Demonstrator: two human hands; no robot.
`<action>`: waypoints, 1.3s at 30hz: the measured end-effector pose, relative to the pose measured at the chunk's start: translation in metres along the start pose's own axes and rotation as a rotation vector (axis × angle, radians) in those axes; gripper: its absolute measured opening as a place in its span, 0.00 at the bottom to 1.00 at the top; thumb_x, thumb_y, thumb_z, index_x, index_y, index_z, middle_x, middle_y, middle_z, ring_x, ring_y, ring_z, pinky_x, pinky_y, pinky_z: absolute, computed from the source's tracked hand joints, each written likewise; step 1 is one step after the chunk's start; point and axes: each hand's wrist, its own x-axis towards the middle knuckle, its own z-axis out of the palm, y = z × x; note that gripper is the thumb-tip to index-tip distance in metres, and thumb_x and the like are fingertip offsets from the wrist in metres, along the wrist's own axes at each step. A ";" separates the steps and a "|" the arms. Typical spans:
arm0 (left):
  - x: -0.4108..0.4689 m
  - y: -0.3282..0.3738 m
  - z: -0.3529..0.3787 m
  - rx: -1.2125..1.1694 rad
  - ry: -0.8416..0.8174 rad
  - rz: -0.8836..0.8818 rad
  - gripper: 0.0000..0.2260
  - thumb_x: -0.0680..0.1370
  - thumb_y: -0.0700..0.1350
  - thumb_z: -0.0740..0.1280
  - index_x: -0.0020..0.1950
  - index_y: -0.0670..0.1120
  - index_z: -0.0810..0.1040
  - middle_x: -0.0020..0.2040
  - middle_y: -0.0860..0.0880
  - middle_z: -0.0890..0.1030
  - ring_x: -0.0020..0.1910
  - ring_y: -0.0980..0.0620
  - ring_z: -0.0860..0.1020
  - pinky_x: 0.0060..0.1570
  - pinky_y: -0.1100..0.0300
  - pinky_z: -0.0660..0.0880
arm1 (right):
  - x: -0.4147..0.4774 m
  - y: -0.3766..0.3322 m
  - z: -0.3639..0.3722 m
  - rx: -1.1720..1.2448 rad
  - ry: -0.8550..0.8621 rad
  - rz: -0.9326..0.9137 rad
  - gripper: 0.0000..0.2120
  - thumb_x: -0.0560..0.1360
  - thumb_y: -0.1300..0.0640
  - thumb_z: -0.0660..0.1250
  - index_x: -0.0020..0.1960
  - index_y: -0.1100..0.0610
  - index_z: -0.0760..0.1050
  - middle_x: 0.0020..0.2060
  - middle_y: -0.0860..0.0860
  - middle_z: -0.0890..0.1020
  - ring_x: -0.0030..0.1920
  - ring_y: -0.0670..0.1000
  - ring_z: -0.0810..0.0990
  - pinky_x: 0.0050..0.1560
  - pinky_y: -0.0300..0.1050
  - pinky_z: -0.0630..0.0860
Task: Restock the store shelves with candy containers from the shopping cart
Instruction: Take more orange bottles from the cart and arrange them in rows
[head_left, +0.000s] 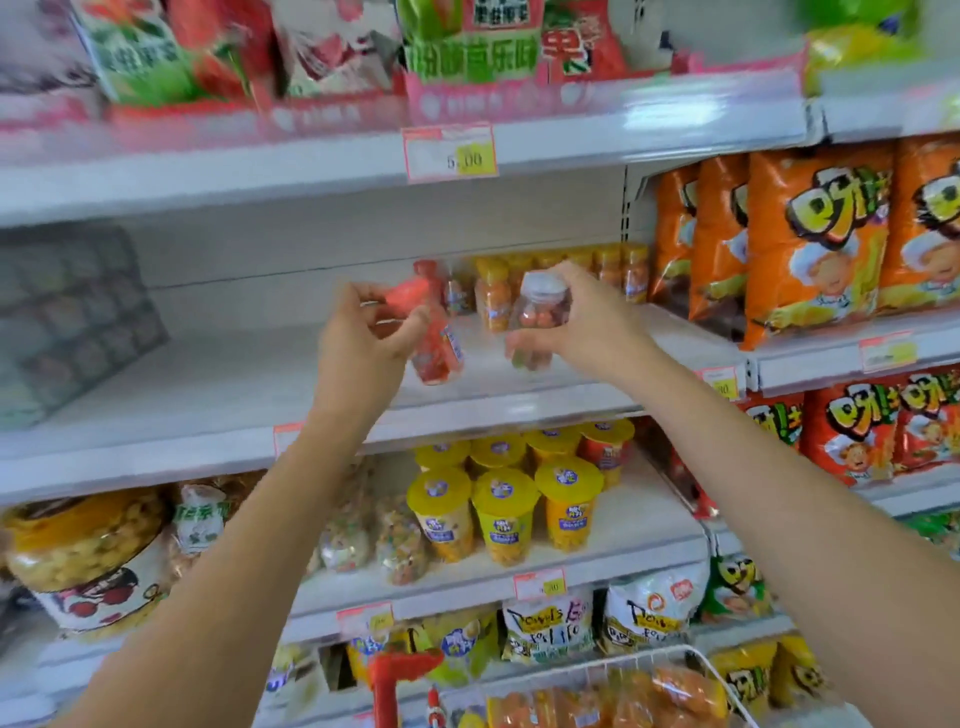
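Observation:
My left hand (363, 338) grips a red candy container (434, 343) with a red cap, tilted, above the white middle shelf (234, 384). A little to its right, my right hand (576, 322) holds a clear container (535, 322) with a white lid and red and green candies inside. Both hang just in front of a row of orange-filled candy bottles (561, 280) standing at the back right of that shelf. The white wire shopping cart (691, 670) with a red handle sits at the bottom edge and holds several orange containers.
The left half of the middle shelf is bare up to a dark box (67, 322) at far left. Yellow-lidded cups (509, 509) fill the shelf below. Orange snack bags (810, 244) hang to the right. Bagged sweets line the top shelf (311, 52).

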 end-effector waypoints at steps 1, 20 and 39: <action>0.015 -0.008 -0.001 0.035 0.022 -0.009 0.12 0.75 0.43 0.70 0.53 0.45 0.69 0.46 0.46 0.82 0.43 0.50 0.82 0.45 0.52 0.79 | 0.017 -0.003 0.008 -0.030 -0.035 -0.013 0.30 0.65 0.47 0.78 0.61 0.52 0.68 0.48 0.47 0.79 0.42 0.47 0.78 0.38 0.42 0.70; 0.103 -0.090 -0.010 0.383 -0.331 -0.306 0.20 0.68 0.41 0.77 0.55 0.45 0.71 0.45 0.49 0.79 0.39 0.56 0.76 0.36 0.65 0.71 | 0.139 -0.022 0.044 -0.429 -0.443 -0.245 0.21 0.70 0.56 0.75 0.61 0.47 0.76 0.60 0.49 0.77 0.56 0.50 0.75 0.54 0.42 0.72; 0.164 -0.104 0.043 0.719 -0.328 -0.229 0.18 0.69 0.52 0.76 0.47 0.43 0.74 0.43 0.48 0.77 0.42 0.50 0.74 0.31 0.66 0.65 | 0.186 -0.005 0.071 -0.787 -0.133 -0.310 0.18 0.75 0.50 0.68 0.62 0.57 0.77 0.56 0.57 0.77 0.59 0.58 0.70 0.54 0.47 0.62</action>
